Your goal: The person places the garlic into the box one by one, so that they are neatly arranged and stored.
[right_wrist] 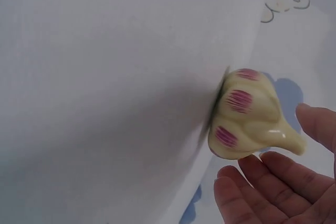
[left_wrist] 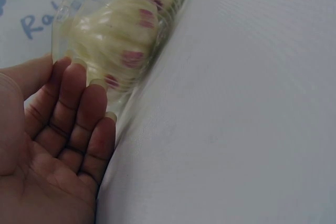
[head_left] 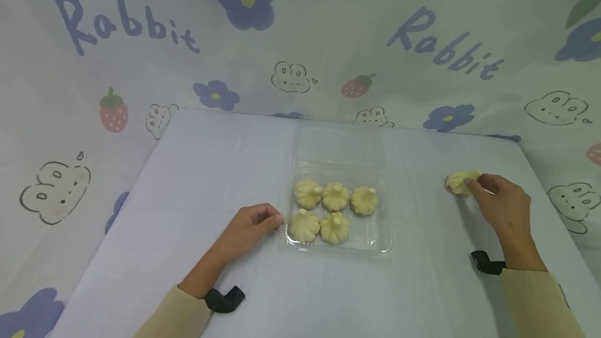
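Note:
A clear plastic box (head_left: 368, 236) lies with its lid folded back, holding several pale garlic bulbs (head_left: 335, 197) with purple marks. Three bulbs form the far row and two the near row; the near right space holds none. At the box's left edge, my left hand (head_left: 251, 231) pinches the rim between thumb and fingertips. Over on the right, another garlic bulb (right_wrist: 249, 114) rests on the table, its stem toward my palm. My right hand (head_left: 504, 205) reaches around this bulb, fingertips beside it and thumb apart from it in the right wrist view.
The open clear lid (head_left: 338, 145) lies flat behind the box. A white cloth covers the table (head_left: 211, 171), and a printed rabbit-and-flower curtain (head_left: 155, 77) hangs behind it. Black wrist straps (head_left: 225, 300) sit by both sleeves.

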`<state>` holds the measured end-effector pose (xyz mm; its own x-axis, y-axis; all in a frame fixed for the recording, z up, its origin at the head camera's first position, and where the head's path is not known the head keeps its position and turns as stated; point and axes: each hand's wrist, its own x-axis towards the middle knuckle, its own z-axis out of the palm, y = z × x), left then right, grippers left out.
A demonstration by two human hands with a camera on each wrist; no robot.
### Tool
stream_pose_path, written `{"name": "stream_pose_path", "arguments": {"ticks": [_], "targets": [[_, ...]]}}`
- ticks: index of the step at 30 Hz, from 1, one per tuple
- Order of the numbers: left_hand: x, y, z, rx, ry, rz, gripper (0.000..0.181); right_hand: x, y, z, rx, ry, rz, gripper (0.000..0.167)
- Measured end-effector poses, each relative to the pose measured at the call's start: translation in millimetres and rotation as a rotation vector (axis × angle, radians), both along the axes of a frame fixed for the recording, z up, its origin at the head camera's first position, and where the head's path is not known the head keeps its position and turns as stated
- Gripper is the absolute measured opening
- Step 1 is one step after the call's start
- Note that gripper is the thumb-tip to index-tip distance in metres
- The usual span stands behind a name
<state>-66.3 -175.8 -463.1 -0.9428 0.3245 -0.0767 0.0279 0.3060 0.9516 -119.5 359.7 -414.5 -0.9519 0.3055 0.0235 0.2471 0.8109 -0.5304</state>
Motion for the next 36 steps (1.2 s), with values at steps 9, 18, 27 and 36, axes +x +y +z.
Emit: {"name": "stream_pose_path", "arguments": {"ticks": [9, 18, 27, 36], "targets": [[0.0, 1.9, -0.6, 0.007, -0.001, -0.003, 0.019, -4.2, 7.8, -4.3, -0.027, -0.033, -0.033, 0.074], [0.7, 1.5, 0.2, 0.002, 0.014, 0.000, 0.019, -7.1, 9.8, -5.0, -0.009, -0.029, -0.060, 0.070], [0.2, 1.3, 0.0, -0.004, 0.008, 0.005, 0.019, -8.8, 7.7, -5.3, -0.011, -0.032, -0.072, 0.068], [0.2, 0.3, 0.4, -0.009, 0.009, 0.010, 0.018, -10.4, 5.5, -6.5, -0.027, -0.044, -0.105, 0.067]]}}
